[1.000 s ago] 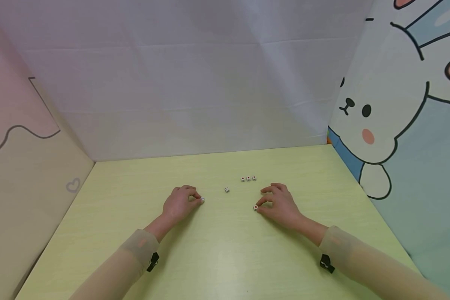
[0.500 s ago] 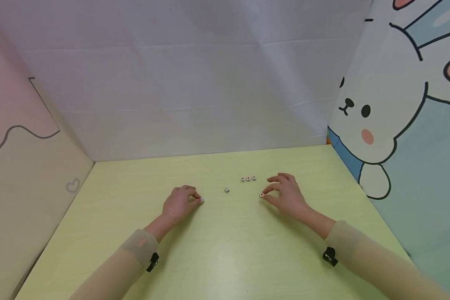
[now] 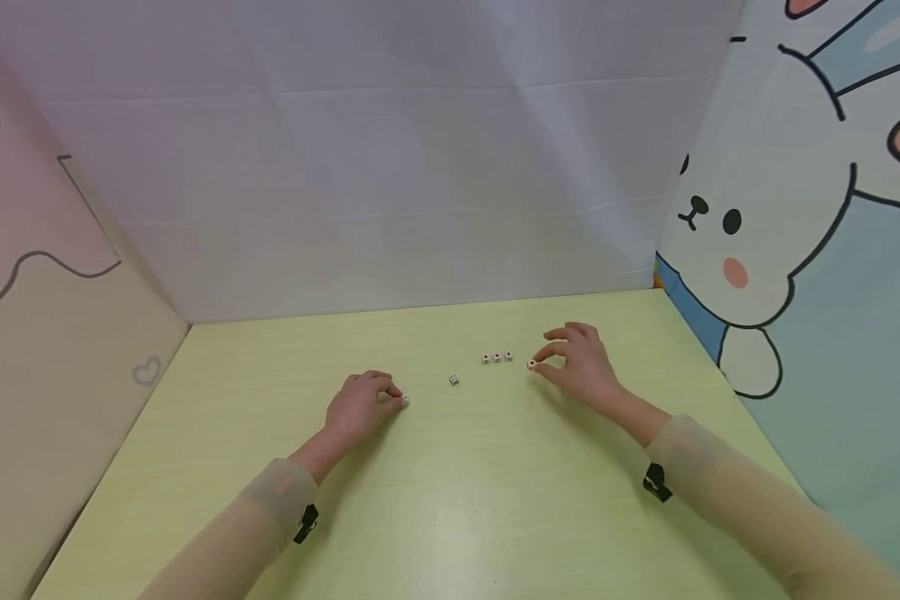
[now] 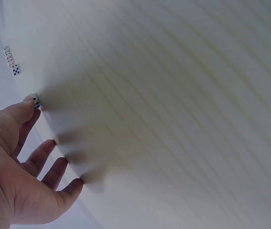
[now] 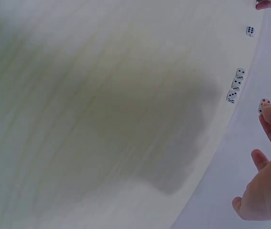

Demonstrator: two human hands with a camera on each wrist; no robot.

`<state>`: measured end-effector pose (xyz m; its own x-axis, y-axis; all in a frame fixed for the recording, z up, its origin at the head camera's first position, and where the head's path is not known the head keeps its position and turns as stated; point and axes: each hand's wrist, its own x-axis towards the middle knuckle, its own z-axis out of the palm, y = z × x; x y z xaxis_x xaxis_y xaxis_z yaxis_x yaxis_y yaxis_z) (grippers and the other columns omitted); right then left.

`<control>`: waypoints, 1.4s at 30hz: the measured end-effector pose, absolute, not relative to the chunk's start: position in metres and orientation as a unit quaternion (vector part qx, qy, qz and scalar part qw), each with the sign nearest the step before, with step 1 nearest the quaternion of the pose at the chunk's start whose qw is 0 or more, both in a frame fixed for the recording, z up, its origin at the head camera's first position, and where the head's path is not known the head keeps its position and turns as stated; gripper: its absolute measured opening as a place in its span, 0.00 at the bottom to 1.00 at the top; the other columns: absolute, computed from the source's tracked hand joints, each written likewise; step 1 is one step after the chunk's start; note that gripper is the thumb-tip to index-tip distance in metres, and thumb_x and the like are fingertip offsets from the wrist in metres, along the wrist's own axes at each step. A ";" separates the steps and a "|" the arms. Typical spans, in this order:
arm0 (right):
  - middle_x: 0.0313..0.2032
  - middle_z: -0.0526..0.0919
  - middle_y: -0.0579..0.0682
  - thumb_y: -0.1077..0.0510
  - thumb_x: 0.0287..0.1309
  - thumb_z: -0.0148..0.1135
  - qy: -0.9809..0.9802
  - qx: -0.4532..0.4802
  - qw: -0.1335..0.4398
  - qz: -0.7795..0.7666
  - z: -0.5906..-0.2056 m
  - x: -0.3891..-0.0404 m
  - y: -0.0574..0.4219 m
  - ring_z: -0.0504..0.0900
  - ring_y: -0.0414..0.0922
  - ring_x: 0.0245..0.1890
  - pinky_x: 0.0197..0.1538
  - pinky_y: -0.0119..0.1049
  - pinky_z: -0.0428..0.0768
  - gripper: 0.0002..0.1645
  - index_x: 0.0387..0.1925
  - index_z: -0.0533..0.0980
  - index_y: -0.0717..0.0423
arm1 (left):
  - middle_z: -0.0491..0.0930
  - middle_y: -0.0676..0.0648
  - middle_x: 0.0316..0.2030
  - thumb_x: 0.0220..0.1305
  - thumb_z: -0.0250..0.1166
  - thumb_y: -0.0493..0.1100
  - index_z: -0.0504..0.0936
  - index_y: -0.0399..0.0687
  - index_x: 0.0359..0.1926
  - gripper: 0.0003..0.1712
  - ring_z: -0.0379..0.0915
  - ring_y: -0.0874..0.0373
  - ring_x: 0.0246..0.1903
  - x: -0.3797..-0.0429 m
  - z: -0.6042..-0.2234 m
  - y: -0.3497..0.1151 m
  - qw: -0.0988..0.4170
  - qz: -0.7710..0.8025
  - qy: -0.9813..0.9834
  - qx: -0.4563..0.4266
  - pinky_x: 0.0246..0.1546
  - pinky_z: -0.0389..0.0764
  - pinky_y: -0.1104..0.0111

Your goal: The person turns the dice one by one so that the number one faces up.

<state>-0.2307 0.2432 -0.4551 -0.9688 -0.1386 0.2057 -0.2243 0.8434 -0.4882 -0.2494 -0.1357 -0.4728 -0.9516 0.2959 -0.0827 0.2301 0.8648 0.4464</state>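
Between thumb and index finger, my right hand (image 3: 581,367) pinches a white die (image 3: 531,365) just right of a short row of three dice (image 3: 497,357). The right wrist view shows this die (image 5: 264,106) held up, apart from the row (image 5: 236,85). My left hand (image 3: 360,408) pinches another die (image 3: 404,400) at the table, left of the middle; black pips show on that die (image 4: 36,101) in the left wrist view. A single loose die (image 3: 453,380) lies between the left hand and the row.
The pale yellow table (image 3: 450,517) carries all the dice. A white cloth backdrop (image 3: 390,192) rises behind its far edge. Printed panels stand at both sides, the right one (image 3: 780,250) with a cartoon rabbit.
My right hand has carried its die away from me and slightly right, up beside the right end of the row. The left hand, the row and the loose die have stayed in place.
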 end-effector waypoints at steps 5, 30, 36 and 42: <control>0.60 0.79 0.58 0.52 0.61 0.73 -0.961 0.088 0.083 0.251 -0.457 -0.247 0.245 0.58 0.63 0.70 0.70 0.63 0.57 0.06 0.37 0.89 0.49 | 0.77 0.42 0.64 0.68 0.70 0.53 0.89 0.55 0.40 0.09 0.67 0.35 0.64 -0.250 -0.473 -0.135 0.071 0.221 0.963 0.139 0.56 0.76 0.45; 0.62 0.78 0.58 0.51 0.64 0.70 -0.979 0.054 0.021 0.198 -0.476 -0.278 0.236 0.58 0.64 0.71 0.69 0.65 0.59 0.08 0.41 0.90 0.47 | 0.77 0.43 0.64 0.68 0.70 0.54 0.89 0.56 0.40 0.10 0.68 0.37 0.64 -0.250 -0.474 -0.134 0.070 0.221 0.964 0.132 0.58 0.75 0.46; 0.62 0.78 0.58 0.50 0.64 0.70 -0.977 0.053 0.019 0.204 -0.476 -0.278 0.233 0.58 0.64 0.71 0.69 0.64 0.58 0.09 0.40 0.90 0.48 | 0.77 0.43 0.64 0.68 0.70 0.53 0.90 0.56 0.40 0.09 0.68 0.37 0.64 -0.250 -0.474 -0.135 0.068 0.221 0.964 0.134 0.56 0.76 0.46; 0.61 0.79 0.58 0.51 0.64 0.71 -0.977 0.052 0.023 0.206 -0.477 -0.279 0.233 0.59 0.64 0.70 0.70 0.64 0.58 0.08 0.40 0.90 0.48 | 0.77 0.43 0.64 0.68 0.70 0.53 0.89 0.55 0.40 0.09 0.68 0.37 0.64 -0.250 -0.474 -0.135 0.065 0.221 0.963 0.137 0.58 0.75 0.46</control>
<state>-0.2786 0.2326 -0.4768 -0.9936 -0.0918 0.0657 -0.1105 0.9097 -0.4003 -0.2500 -0.1354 -0.4744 -0.9539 0.2930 -0.0655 0.2350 0.8645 0.4444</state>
